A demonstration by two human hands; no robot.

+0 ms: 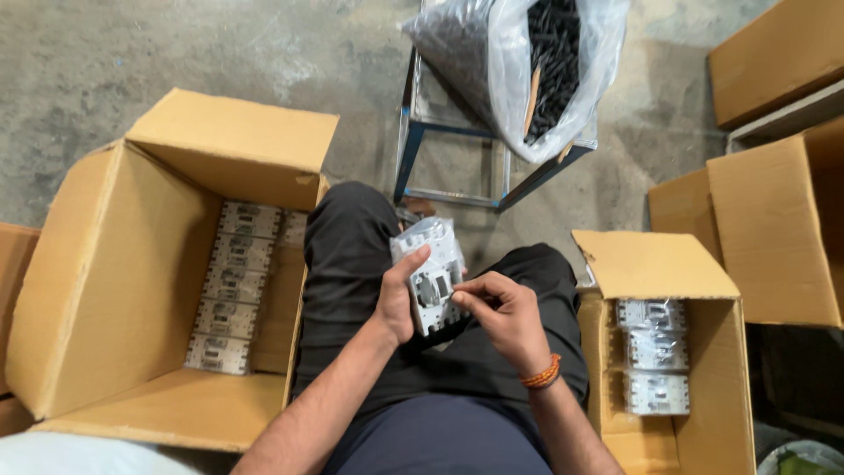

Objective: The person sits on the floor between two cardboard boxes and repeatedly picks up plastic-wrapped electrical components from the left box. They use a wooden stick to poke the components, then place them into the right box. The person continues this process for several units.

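Note:
My left hand (400,295) grips a grey-white plastic electrical unit (431,273) over my lap, thumb across its left side. A clear plastic wrap clings to the unit's upper part. My right hand (505,317), with an orange thread band on the wrist, pinches at the unit's right edge with fingertips together. I cannot tell if a small part sits between those fingers. I sit with black trousers under both hands.
A large open cardboard box (114,264) on my left holds a row of similar grey units (230,286). A smaller open box (694,387) on my right holds three wrapped units. Ahead stands a blue metal frame (409,132) carrying a clear bag of black screws (536,70). More cartons stack at right.

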